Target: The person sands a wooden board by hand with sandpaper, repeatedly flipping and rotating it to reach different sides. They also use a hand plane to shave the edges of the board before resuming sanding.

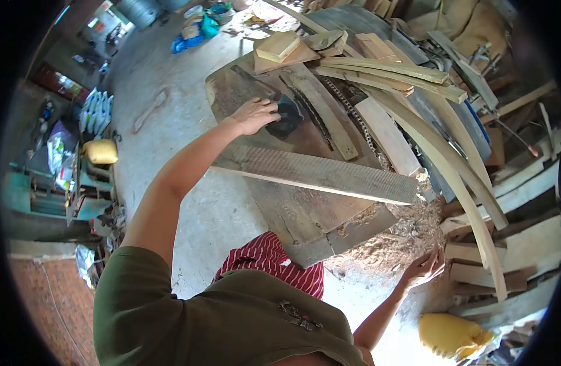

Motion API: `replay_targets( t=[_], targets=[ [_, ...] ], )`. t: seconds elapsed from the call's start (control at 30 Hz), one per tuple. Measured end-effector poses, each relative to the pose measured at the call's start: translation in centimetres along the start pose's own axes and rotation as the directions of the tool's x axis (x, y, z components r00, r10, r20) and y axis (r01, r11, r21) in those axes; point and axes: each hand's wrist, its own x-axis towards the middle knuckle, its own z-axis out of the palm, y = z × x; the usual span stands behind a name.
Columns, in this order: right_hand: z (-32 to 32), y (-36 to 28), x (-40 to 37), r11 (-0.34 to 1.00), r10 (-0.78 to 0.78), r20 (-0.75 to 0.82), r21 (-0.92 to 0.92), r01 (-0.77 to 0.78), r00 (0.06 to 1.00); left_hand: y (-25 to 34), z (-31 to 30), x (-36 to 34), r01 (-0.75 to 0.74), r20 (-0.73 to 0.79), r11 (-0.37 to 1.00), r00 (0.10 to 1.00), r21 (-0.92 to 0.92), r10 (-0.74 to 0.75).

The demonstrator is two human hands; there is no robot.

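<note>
My left hand [254, 116] is over the worktable [231, 91], fingers loosely spread, at the edge of a black, dark-centred item [286, 117] whose kind does not show. Nearest to that hand on my side, a rough-sawn wooden plank [317, 172] lies crosswise over the table, its left end by my forearm. Low on the right, my right hand [424, 268] hangs beside the table with its fingers apart and slightly bent, next to a heap of wood shavings [393, 235]. Nothing shows in it.
Beyond the plank, a chain [351, 113] runs between flat boards. Long curved wooden strips [448, 155] reach off the right side, and wood blocks [279, 47] are stacked at the far end. Yellow sacks [454, 334] stand on the floor at lower right and left.
</note>
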Motion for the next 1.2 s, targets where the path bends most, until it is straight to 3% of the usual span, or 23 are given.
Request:
replay_targets(
  t=[0.1,0.17,0.2,0.23,0.3,0.37,0.43,0.5,0.57,0.6,0.7,0.77,0.8,0.83,0.9,0.97,1.03,1.1,1.13,1.2],
  targets=[
    [-2.8,-3.5,-0.9,0.999,-0.026,-0.095,-0.036,0.023,0.995,-1.5,1.1,0.6,-0.111,-0.119,0.993,0.986,0.034,0.115],
    [-4.4,-6.1,-2.1,1.000,-0.008,-0.083,0.021,0.010,0.997,-2.4,1.3,1.0,-0.106,-0.110,0.994,0.988,0.035,0.109],
    [-4.5,-8.3,-2.0,0.995,-0.103,-0.171,-0.022,0.100,0.980,-2.7,1.6,1.0,-0.106,-0.125,0.994,0.986,0.019,0.108],
    [-5.1,-10.7,-2.3,0.994,-0.097,-0.174,0.024,0.103,0.980,-3.1,1.9,1.1,-0.149,-0.171,0.989,0.974,-0.003,0.146],
    [-5.1,-14.6,-3.2,0.990,-0.056,-0.110,0.126,0.069,0.992,-3.8,1.8,1.0,-0.190,-0.237,0.982,0.955,-0.022,0.179],
    [-4.2,-18.5,-3.7,0.965,-0.074,-0.104,0.242,0.097,0.992,-4.0,1.5,0.7,-0.221,-0.204,0.975,0.954,0.011,0.218],
    [-4.7,-22.7,-3.5,0.952,-0.130,-0.055,0.272,0.140,0.990,-4.4,1.0,0.6,-0.208,-0.355,0.977,0.910,0.053,0.213],
    [-6.0,-27.3,-2.9,0.924,-0.194,-0.036,0.330,0.195,0.980,-4.8,-2.0,-0.2,-0.199,-0.320,0.980,0.927,0.033,0.199],
    [-7.0,-31.1,-2.7,0.864,-0.235,0.079,0.474,0.171,0.969,-5.0,-5.1,-1.5,-0.181,-0.326,0.982,0.927,0.047,0.186],
    [-6.9,-32.6,-2.7,0.827,-0.260,0.133,0.542,0.149,0.957,-5.2,-6.2,-1.7,-0.197,-0.268,0.972,0.950,-0.130,0.157],
    [-8.0,-36.4,-1.7,0.795,-0.327,0.239,0.592,0.130,0.914,-3.6,-11.7,-5.8,-0.226,-0.341,0.972,0.920,-0.061,0.193],
    [-8.2,-38.6,-0.6,0.619,-0.332,0.247,0.785,0.013,0.910,-2.6,-12.4,-7.2,-0.314,-0.465,0.947,0.830,0.063,0.306],
    [-8.3,-39.6,-0.1,0.618,-0.349,0.234,0.785,0.036,0.907,-1.9,-12.5,-7.9,-0.341,-0.481,0.933,0.804,0.109,0.350],
    [-8.4,-40.5,0.4,0.624,-0.330,0.228,0.781,0.030,0.916,-1.1,-12.5,-8.7,-0.386,-0.547,0.903,0.722,0.190,0.424],
    [-8.6,-41.3,0.9,0.568,-0.486,0.282,0.821,0.054,0.827,0.4,-13.8,-11.3,-0.452,-0.536,0.889,0.734,0.073,0.417],
    [-8.6,-41.6,0.2,0.640,-0.489,0.457,0.767,-0.051,0.743,1.5,-13.3,-13.0,-0.507,-0.584,0.859,0.677,0.071,0.448],
    [-7.7,-41.7,-1.3,0.554,-0.555,0.467,0.825,-0.113,0.689,2.3,-12.2,-14.8,-0.526,-0.596,0.850,0.681,0.007,0.426],
    [-7.2,-41.9,-2.8,0.493,-0.620,0.329,0.870,0.027,0.712,1.5,-10.3,-15.9,-0.550,-0.592,0.827,0.708,-0.120,0.385],
    [-8.1,-42.4,-3.2,0.544,-0.612,0.311,0.833,0.101,0.727,1.1,-9.7,-16.4,-0.561,-0.598,0.819,0.700,-0.123,0.390],
    [-8.0,-41.3,-3.6,0.617,-0.563,0.287,0.770,0.162,0.775,0.3,-8.7,-18.0,-0.337,-0.543,0.814,0.839,-0.473,0.032]
  ],
)
